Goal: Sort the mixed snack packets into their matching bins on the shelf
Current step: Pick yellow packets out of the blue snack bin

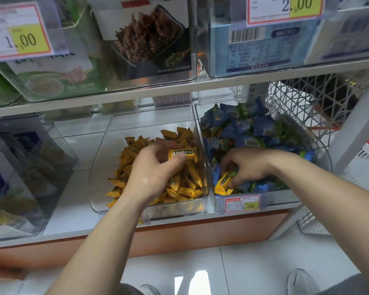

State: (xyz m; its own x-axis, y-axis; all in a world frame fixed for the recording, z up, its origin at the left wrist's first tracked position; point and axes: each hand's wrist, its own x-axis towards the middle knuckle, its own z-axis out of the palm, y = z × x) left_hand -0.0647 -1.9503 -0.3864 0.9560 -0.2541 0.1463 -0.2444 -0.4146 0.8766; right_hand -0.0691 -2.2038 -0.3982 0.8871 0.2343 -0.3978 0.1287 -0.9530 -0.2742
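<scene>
Two clear bins stand side by side on the lower shelf. The middle bin [102, 167] holds several yellow snack packets [185, 184]. The right bin [322, 158] holds blue and green packets [243, 126] with yellow ones mixed in at its front left. My left hand [151, 173] hovers over the middle bin and pinches one yellow packet [182, 153] between thumb and fingers. My right hand [245, 167] reaches into the front left of the right bin, fingers curled round another yellow packet [222, 182].
Another clear bin [58, 167] with white and blue boxes stands at the left. The upper shelf [179, 90] overhangs close above, with boxed goods and price tags [19, 33]. A white wire basket [303, 101] sits behind the right bin. A price label [242, 203] hangs on the right bin's front.
</scene>
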